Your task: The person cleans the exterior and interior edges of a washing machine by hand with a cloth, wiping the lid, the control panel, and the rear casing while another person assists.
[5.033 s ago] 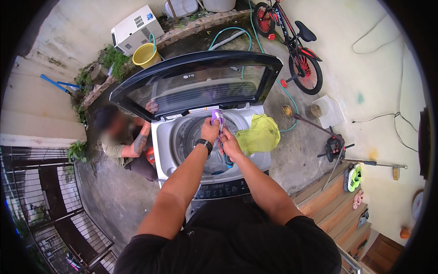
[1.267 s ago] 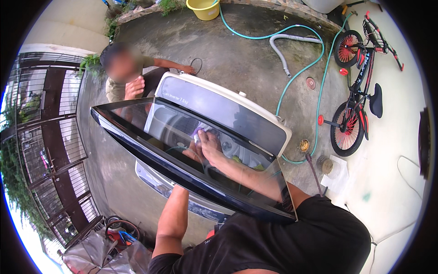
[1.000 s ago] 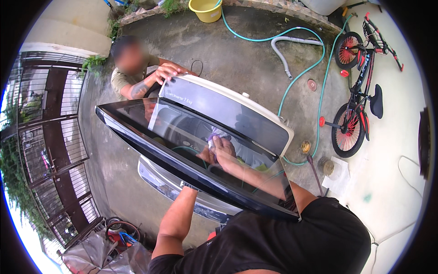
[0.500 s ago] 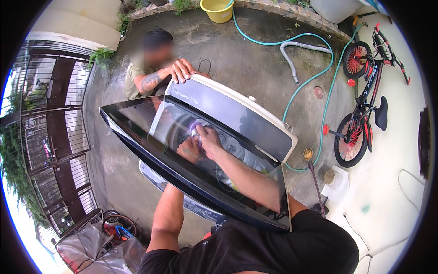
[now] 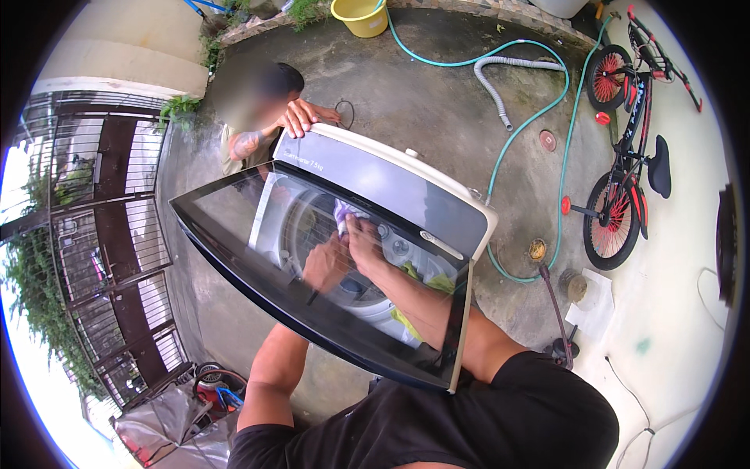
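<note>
Two forearms outstretched, right hand clamped on purple cloth, left hand beside, grip unclear

- Concrete floor: grey, stained darker toward the far side; it carries nearly everything here.
- Top-load washing machine: stands mid-floor, glass lid tilted up.
- Yellow-green cloth: lies on the machine's top at the right, seen through the glass.
- Yellow basin: stands at the floor's far edge.
- Teal hose: loops across the floor from the basin.
- Grey corrugated hose: lies bent inside that loop.
- Round reddish disc: flat on the floor, between hose stretches.
- Black-and-red bicycle: along the right wall.
- White sheet: near the bicycle, a cylindrical block at its edge.
</note>
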The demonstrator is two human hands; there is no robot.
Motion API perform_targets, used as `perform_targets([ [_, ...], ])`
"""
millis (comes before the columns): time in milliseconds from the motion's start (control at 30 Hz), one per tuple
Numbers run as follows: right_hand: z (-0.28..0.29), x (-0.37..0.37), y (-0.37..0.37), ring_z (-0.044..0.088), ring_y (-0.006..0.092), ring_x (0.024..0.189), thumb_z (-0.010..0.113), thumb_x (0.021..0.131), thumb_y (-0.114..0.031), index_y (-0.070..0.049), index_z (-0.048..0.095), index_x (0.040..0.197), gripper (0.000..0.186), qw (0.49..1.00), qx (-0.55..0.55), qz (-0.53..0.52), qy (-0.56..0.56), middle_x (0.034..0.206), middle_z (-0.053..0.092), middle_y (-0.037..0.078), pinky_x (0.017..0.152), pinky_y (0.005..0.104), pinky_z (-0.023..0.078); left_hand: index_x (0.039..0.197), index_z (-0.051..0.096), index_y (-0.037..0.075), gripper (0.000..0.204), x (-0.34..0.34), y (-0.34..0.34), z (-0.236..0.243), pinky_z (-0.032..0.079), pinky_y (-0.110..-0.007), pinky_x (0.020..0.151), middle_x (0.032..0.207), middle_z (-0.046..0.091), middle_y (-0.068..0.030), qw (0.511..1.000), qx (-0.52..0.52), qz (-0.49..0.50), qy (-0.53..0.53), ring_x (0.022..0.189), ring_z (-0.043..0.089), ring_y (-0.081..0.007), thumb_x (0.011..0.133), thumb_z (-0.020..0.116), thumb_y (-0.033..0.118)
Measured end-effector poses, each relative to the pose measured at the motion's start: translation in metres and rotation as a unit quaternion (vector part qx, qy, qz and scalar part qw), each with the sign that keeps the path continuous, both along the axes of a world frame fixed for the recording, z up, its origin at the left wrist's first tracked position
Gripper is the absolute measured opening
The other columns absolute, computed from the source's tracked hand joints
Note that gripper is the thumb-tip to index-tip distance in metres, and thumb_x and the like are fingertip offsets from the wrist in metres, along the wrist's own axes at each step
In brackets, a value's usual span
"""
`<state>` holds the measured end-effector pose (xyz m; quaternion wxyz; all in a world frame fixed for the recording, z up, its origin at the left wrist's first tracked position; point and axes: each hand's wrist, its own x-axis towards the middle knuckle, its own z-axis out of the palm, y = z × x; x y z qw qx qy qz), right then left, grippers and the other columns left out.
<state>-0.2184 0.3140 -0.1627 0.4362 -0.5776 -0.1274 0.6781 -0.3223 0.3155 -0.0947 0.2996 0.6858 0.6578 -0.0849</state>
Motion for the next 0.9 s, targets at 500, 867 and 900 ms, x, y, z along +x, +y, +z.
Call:
perform_targets([
  [500,0.003,0.064,-0.059,0.063,0.0272,0.088,0.054,0.106,-0.053,-0.003,0.071,0.106,0.053,0.991,-0.039,0.041,-0.118,0.100,0.067,0.017,0.078,0.0429,0.048,0.117,0.060,0.001,0.034,0.066,-0.058,-0.007,0.054,-0.060,0.067,0.100,0.070,-0.0279,0.998,-0.050,0.021,-0.040,0.079,0.068,-0.0509,0.109,0.045,0.031],
  [867,-0.015,0.064,-0.061,0.067,0.0376,0.108,0.049,0.106,-0.056,-0.004,0.067,0.122,0.057,0.988,-0.051,0.076,-0.127,0.116,0.069,0.023,0.092,0.0476,0.050,0.110,0.061,-0.003,0.046,0.049,-0.060,-0.043,0.056,-0.060,0.067,0.084,0.069,-0.0304,0.990,0.052,-0.091,-0.098,0.075,0.066,-0.0533,0.113,0.034,0.035],
  [900,-0.010,0.067,-0.062,0.067,0.0387,0.107,0.048,0.106,-0.056,-0.004,0.066,0.122,0.057,0.983,-0.034,0.109,-0.146,0.114,0.069,0.024,0.091,0.0483,0.051,0.110,0.061,-0.003,0.046,0.043,-0.063,-0.047,0.056,-0.060,0.066,0.084,0.069,-0.0298,0.987,0.057,-0.099,-0.112,0.075,0.066,-0.0531,0.113,0.034,0.034],
])
